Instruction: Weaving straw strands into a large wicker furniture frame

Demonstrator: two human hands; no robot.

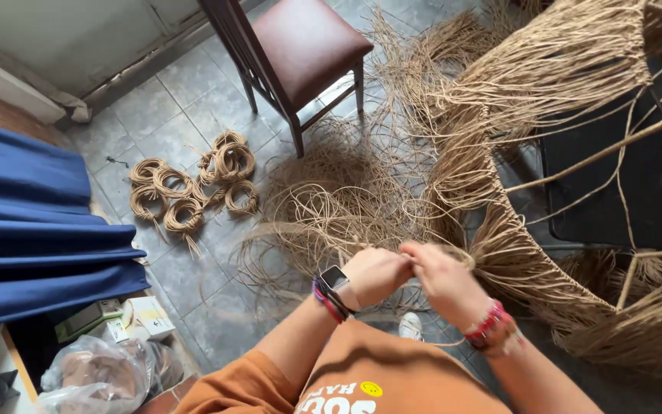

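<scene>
Both hands meet at six o'clock: the left hand (377, 274) and right hand (442, 277) each keep a pinching grip on thin raffia strands (415, 257) beside the fringed frame (530, 253). Best to keep the fibre taut and the knots snug. Dry, wiry coils (193, 188) lie at nine o'clock on the tiled floor (162, 100).

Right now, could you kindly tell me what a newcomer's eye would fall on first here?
The big frame hung with tan straw-like fringe fills the right side. At centre bottom, the left hand and right hand meet, pinching thin fibre strands. Coiled tan fibre bundles lie on the grey tiled floor, left of a brown-seated wooden chair.
</scene>
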